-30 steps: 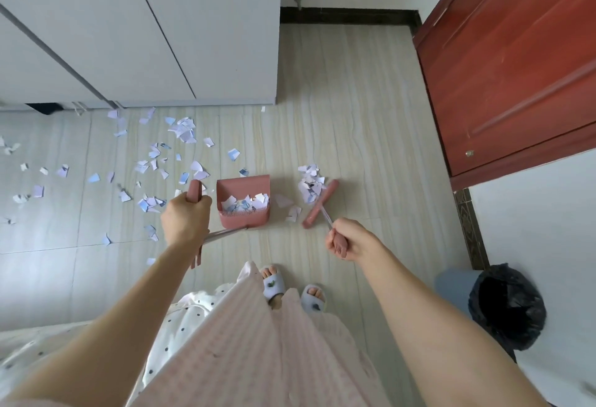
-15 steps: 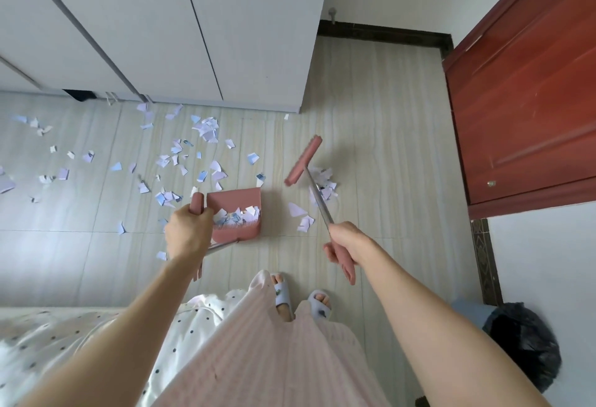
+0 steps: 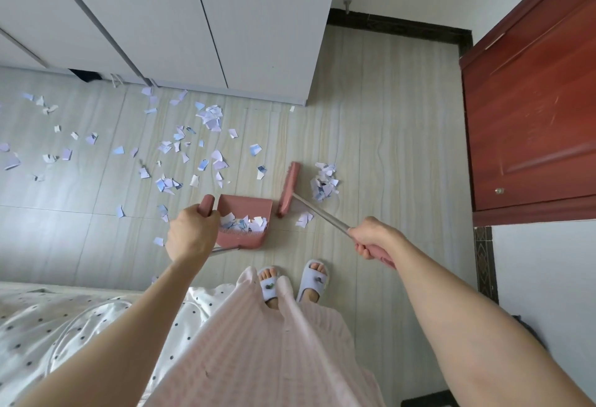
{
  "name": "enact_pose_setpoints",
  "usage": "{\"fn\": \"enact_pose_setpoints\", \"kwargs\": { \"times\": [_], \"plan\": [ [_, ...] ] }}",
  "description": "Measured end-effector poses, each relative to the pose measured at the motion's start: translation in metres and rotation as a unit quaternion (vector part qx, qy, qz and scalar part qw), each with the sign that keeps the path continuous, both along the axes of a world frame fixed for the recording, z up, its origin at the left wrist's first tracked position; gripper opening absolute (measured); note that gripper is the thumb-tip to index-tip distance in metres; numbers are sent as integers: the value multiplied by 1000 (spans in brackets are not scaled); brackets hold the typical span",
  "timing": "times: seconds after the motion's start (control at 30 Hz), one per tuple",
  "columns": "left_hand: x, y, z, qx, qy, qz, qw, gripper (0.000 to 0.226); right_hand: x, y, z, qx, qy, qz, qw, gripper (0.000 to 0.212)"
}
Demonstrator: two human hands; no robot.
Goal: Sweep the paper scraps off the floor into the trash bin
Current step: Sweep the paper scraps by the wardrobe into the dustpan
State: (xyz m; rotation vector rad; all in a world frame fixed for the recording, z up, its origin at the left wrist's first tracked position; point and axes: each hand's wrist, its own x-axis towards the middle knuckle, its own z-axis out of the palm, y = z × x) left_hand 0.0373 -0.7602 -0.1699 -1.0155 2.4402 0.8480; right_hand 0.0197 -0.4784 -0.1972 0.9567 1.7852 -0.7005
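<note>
Right hand (image 3: 374,239) grips the broom (image 3: 289,189) handle, fingers curled round it; broom head now down on the floor between dustpan (image 3: 245,223) and the small scrap pile (image 3: 324,181), where half a second ago it hung raised beyond the pile. So the pile lies behind the head; this stroke misses it. Left hand (image 3: 190,232) holds the dustpan handle, pan part-filled. Open floor to the right up to the red door (image 3: 532,100); cabinet (image 3: 251,36) edge bounds the far scattered scraps (image 3: 167,148). Trash bin out of view.
</note>
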Motion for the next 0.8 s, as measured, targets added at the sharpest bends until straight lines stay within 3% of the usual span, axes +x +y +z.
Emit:
{"fn": "enact_pose_setpoints", "kwargs": {
  "times": [0.27,0.4,0.53,0.8],
  "plan": [
    [-5,38,0,-15,-35,-25,999,25,-30,39,11,43,44,90,994,29],
    [-12,52,-1,-43,-58,-84,994,29,-42,61,10,23,75,50,996,31],
    [-15,65,3,-92,-75,-161,980,40,-52,75,22,21,103,71,992,30],
    [-8,80,2,-133,-95,-264,951,42,-46,74,25,50,109,115,986,28]
  ]
}}
